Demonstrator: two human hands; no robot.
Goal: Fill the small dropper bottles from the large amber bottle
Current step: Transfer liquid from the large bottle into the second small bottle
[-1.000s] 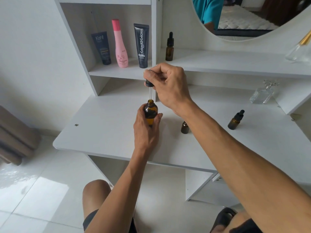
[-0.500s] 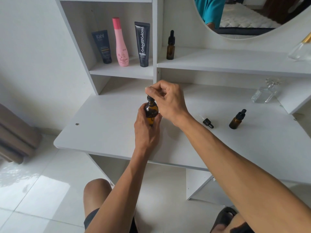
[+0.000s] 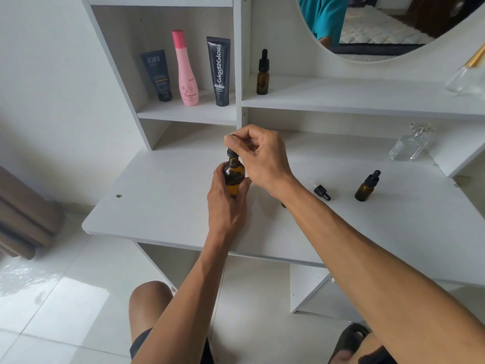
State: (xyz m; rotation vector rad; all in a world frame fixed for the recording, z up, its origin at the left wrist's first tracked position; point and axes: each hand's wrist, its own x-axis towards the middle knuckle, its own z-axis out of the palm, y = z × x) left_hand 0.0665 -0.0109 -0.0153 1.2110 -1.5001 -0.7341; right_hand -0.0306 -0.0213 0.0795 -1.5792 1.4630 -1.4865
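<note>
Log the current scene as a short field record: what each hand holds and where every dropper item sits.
left hand: grips large amber glass bottle, upright above the white desk
right hand: pinches black dropper cap at the bottle's mouth
loose black dropper: lying on the desk, right of the hands
small capped amber dropper bottle: standing on the desk, further right
second capped amber dropper bottle: on the white shelf

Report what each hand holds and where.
Left hand wraps the body of the large amber bottle. Right hand pinches the dropper cap at its bulb, at the bottle's neck.
</note>
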